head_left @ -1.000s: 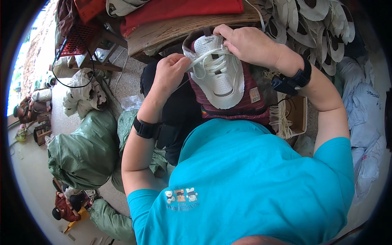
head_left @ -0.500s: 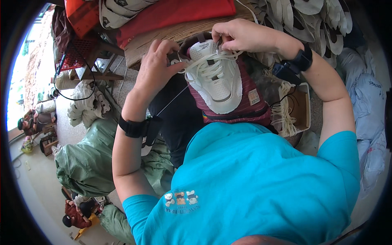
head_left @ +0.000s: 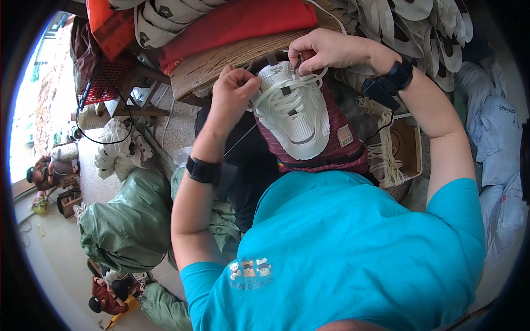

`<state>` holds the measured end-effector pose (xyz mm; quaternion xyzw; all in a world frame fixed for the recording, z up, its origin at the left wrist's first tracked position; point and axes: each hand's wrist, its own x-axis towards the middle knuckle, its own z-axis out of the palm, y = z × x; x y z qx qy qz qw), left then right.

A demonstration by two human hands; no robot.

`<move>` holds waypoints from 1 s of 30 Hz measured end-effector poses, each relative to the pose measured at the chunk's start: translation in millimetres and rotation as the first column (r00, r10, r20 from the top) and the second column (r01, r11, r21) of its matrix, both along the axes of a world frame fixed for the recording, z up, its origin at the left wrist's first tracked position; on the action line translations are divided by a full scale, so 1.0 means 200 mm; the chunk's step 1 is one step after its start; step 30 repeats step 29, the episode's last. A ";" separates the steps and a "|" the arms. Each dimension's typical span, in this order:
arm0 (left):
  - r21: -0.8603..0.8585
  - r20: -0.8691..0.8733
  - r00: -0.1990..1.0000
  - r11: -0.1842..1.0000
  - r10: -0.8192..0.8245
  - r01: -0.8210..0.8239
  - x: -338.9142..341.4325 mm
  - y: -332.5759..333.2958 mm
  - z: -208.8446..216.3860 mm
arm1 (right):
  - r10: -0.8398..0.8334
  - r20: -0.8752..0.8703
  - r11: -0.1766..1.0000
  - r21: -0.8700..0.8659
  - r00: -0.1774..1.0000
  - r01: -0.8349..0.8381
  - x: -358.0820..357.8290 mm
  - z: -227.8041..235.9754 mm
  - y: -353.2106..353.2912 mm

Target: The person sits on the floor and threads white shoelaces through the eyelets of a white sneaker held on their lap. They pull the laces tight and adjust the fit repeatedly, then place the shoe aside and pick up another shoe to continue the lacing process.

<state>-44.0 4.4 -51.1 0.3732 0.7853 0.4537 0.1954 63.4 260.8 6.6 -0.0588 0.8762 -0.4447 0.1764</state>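
A white lace-up sneaker point(head_left: 302, 132) lies on my lap over a maroon striped cloth point(head_left: 343, 113), its toe toward me. White shoelaces point(head_left: 292, 98) run loosely across its tongue. My left hand point(head_left: 236, 94) is closed in a pinch at the left side of the shoe opening, where a lace runs to it; the fingertips partly hide the lace. My right hand point(head_left: 323, 51) pinches a lace end by the upper right eyelets, beside the tongue. Both wrists wear black strapped devices.
A wooden bench point(head_left: 221, 69) ahead bears a red cloth point(head_left: 243, 30) and white shoe pieces point(head_left: 165, 22). Grey-white shoe parts point(head_left: 408, 33) hang at upper right. White cords drape over a box point(head_left: 407, 146) at right. Green sacks point(head_left: 127, 215) lie left; people sit farther off.
My left hand has shifted right toward the shoe, and its spread fingers have closed into a pinch. My right hand stays by the upper eyelets, slightly lower.
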 end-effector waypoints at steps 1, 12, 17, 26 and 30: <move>0.018 -0.045 0.991 0.992 0.124 -0.123 0.07 0.03 0.05 | -0.010 0.006 1.000 -0.008 1.000 0.010 0.00 0.00 0.00; 0.365 0.302 0.874 0.801 0.381 -0.475 0.16 -0.35 0.14 | -0.123 0.013 0.970 0.214 0.992 0.118 -0.08 0.00 -0.11; 0.139 0.306 0.715 0.713 0.628 -0.687 0.12 -1.09 -0.26 | -0.351 0.121 0.827 -0.425 0.929 0.368 -0.03 -0.07 -0.12; -0.394 0.770 0.223 0.721 0.598 -0.570 0.43 -1.33 -0.66 | -0.523 -0.124 0.781 -0.467 0.843 0.416 -0.14 -0.21 -0.25; -0.318 0.856 0.229 0.820 0.464 -0.475 0.43 -1.31 -0.68 | -0.530 -0.351 0.844 -0.306 0.772 0.440 -0.17 -0.32 -0.28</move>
